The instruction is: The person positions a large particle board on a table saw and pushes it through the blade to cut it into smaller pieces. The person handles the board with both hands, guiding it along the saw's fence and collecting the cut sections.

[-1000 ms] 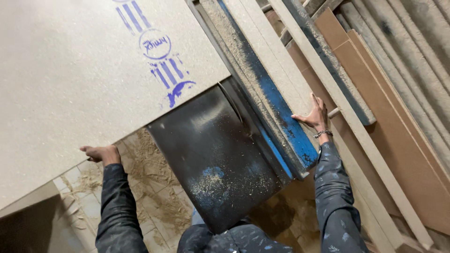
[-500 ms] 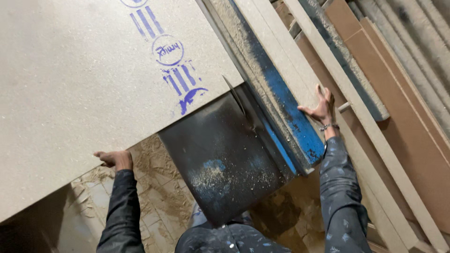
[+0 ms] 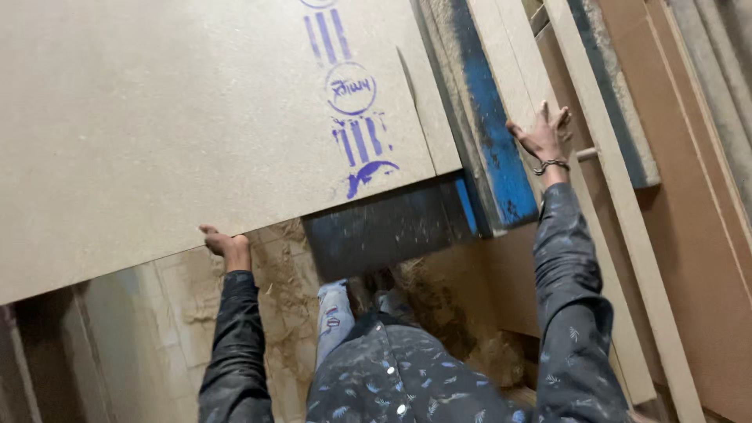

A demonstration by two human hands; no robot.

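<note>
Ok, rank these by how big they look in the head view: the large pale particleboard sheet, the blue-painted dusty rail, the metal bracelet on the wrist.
1. Large pale particleboard sheet, gripped at its lower edge by the left hand.
2. Blue-painted dusty rail.
3. Metal bracelet below the right hand.
Nearness to the camera does not alter this order.

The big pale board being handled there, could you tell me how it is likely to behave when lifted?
The pale board looks stiff: it shows no sag between the left hand and the right hand. It is probably heavy and unwieldy, spanning both arms. Its crumbly-looking edge may chip.
</note>
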